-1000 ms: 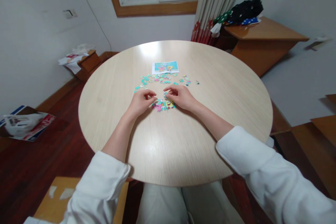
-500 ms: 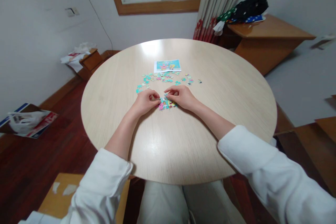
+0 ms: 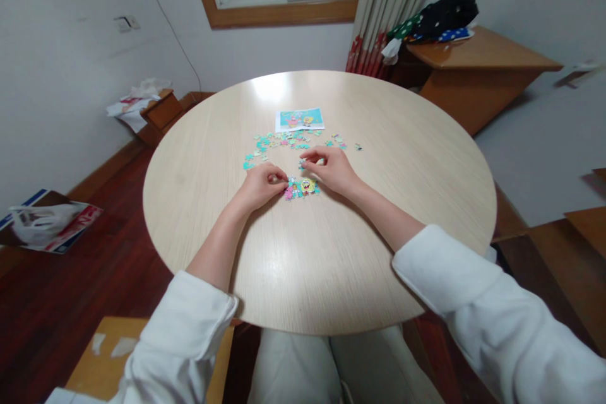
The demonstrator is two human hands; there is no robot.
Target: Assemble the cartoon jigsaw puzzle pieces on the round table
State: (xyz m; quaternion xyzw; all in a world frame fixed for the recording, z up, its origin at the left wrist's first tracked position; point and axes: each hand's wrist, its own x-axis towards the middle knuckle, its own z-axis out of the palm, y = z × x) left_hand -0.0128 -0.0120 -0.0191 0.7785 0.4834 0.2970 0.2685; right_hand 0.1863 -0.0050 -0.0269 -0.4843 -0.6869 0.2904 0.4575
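Observation:
A small joined section of jigsaw puzzle (image 3: 307, 187), with a yellow square character on its right and pink on its left, lies flat on the round table. My left hand (image 3: 262, 185) is closed, thumb and fingers pinched at the section's left edge. Just above the section, my right hand (image 3: 331, 167) pinches a small teal-and-white puzzle piece (image 3: 302, 165) between thumb and fingertips. Loose puzzle pieces (image 3: 288, 139), mostly teal and pale green, spread in an arc beyond both hands. Behind them lies a printed reference picture (image 3: 300, 119) with a pink and a yellow character.
The pale wooden round table (image 3: 326, 271) reaches close to my lap. One loose piece (image 3: 358, 147) lies apart at the right. A wooden cabinet (image 3: 487, 50) with dark cloth on it stands back right, and a cardboard box (image 3: 106, 353) is low on the left.
My right hand has lifted up and away from the joined section with a piece in its fingers, uncovering the yellow character. My left hand stays at the section's left edge.

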